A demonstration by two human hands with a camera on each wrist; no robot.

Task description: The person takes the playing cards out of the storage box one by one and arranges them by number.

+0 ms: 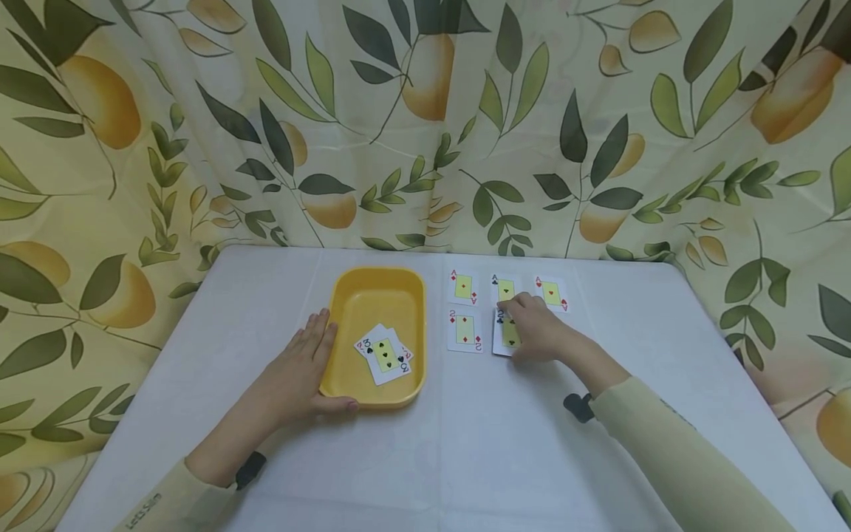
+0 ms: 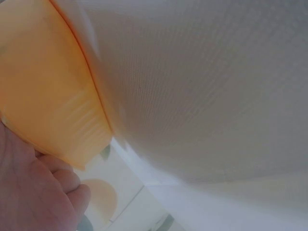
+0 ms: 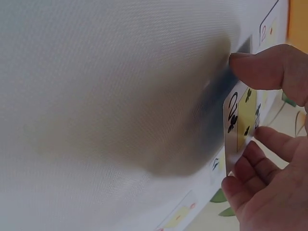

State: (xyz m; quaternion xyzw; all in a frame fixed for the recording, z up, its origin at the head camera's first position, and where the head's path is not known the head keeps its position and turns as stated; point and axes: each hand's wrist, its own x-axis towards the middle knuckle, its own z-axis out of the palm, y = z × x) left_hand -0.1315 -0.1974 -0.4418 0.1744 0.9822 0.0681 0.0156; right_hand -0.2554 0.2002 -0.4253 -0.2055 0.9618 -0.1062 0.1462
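My right hand (image 1: 538, 327) holds a two of clubs playing card (image 3: 243, 118), its thumb at one edge and fingertips at another. In the right wrist view the card is tilted, with a dark shadow beside it on the cloth. The head view has this card just below the ace of clubs (image 1: 505, 284), partly covered by the hand. My left hand (image 1: 299, 369) rests with extended fingers along the left rim of a yellow tray (image 1: 375, 281), thumb at its near edge. Inside the tray lie a few overlapping cards, a ten of spades (image 1: 385, 357) on top.
An ace of diamonds (image 1: 463, 288) and an ace of hearts (image 1: 550, 294) flank the ace of clubs. Below the ace of diamonds lies a two of diamonds (image 1: 465, 330). A white cloth (image 1: 399, 473) covers the table, and a fruit-patterned curtain (image 1: 425, 148) hangs behind it.
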